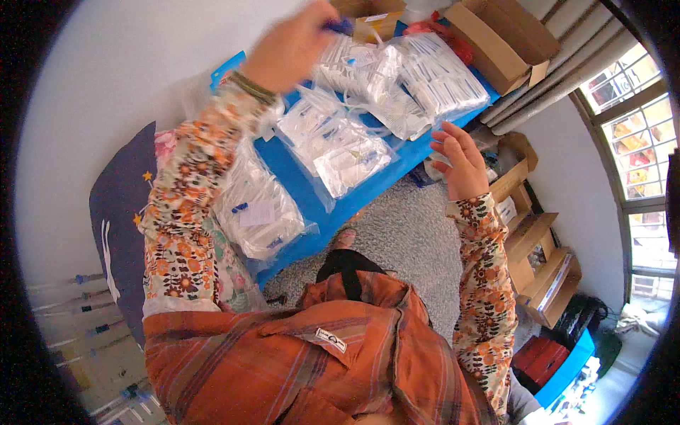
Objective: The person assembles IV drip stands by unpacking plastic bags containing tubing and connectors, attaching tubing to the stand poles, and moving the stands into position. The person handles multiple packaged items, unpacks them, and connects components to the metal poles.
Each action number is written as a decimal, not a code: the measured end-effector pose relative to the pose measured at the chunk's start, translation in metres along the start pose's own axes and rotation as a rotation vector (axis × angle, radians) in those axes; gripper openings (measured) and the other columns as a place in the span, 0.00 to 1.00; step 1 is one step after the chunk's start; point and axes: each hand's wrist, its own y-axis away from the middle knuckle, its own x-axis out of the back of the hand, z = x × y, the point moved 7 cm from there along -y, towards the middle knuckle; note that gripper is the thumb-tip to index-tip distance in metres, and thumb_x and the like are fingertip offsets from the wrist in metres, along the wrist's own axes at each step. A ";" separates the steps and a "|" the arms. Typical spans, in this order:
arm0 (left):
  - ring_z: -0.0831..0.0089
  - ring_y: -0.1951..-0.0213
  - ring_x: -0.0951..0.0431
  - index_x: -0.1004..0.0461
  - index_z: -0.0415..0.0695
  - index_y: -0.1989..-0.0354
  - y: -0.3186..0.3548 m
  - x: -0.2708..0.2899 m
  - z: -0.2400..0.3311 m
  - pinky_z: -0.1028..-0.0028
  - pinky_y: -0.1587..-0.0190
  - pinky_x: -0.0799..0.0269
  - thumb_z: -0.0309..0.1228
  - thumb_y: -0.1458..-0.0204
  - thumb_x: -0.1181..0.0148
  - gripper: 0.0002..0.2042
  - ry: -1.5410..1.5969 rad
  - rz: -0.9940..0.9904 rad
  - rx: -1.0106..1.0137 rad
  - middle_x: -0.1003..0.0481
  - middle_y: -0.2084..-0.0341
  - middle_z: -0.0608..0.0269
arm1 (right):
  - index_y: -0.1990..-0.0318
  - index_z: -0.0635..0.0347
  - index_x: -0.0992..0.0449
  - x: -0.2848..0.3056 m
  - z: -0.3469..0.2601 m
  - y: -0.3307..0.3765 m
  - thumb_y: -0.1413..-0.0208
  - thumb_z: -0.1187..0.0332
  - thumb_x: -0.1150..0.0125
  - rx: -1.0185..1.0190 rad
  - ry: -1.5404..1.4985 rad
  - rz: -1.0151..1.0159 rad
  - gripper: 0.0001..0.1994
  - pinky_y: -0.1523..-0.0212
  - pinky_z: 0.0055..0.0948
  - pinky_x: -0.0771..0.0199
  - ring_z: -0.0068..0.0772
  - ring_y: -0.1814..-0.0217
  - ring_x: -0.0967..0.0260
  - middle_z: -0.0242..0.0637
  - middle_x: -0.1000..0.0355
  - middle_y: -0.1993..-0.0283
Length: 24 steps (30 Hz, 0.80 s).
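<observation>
My left hand (pixel 292 48) reaches across to the far left side of the blue table (pixel 340 214), blurred by motion. Its fingers are closed around a small dark blue object (pixel 338 27), too smeared for me to tell its kind. Beyond it lie clear plastic bags (pixel 361 67) of white items. My right hand (pixel 462 164) hovers off the table's right edge with fingers apart and holds nothing. Closest to it is a clear bag (pixel 443 78) packed with rows of thin white packets. Another bag (pixel 347 164) with a paper slip lies mid-table, and a further bag (pixel 258 212) lies nearer me.
An open cardboard box (pixel 499 42) stands at the table's far right, beside a red plastic bag (pixel 453 44). More cardboard boxes (pixel 542 265) line the floor by the window. A grey curtain (pixel 559 64) hangs close to the table corner.
</observation>
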 end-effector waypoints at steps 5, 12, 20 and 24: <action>0.86 0.88 0.45 0.35 0.39 0.67 0.016 0.106 0.051 0.85 0.88 0.50 0.30 0.48 0.59 0.08 0.696 0.311 0.309 0.43 0.89 0.73 | 0.48 0.57 0.42 0.033 0.034 0.023 0.49 0.65 0.52 -0.032 0.005 -0.007 0.20 0.66 0.21 0.37 0.23 0.58 0.38 0.34 0.38 0.53; 0.84 0.86 0.42 0.37 0.40 0.60 -0.047 0.073 0.239 0.86 0.87 0.47 0.30 0.48 0.58 0.10 1.148 -0.256 -0.043 0.39 0.84 0.70 | 0.47 0.58 0.43 0.083 -0.031 0.084 0.49 0.66 0.53 0.155 -0.135 -0.012 0.21 0.63 0.19 0.39 0.22 0.57 0.39 0.34 0.38 0.52; 0.83 0.83 0.39 0.39 0.40 0.57 -0.087 -0.066 0.333 0.84 0.84 0.42 0.30 0.50 0.55 0.12 1.717 -0.926 0.124 0.35 0.79 0.66 | 0.40 0.54 0.57 0.120 -0.142 0.184 0.58 0.47 0.47 0.770 -0.042 -0.061 0.40 0.46 0.36 0.52 0.37 0.40 0.53 0.44 0.51 0.41; 0.82 0.81 0.37 0.39 0.41 0.56 -0.088 -0.113 0.398 0.84 0.82 0.39 0.30 0.51 0.53 0.14 1.750 -1.251 0.113 0.34 0.77 0.64 | 0.43 0.59 0.52 0.153 -0.132 0.215 0.52 0.58 0.49 0.730 -0.003 0.127 0.31 0.52 0.28 0.43 0.32 0.48 0.42 0.43 0.39 0.51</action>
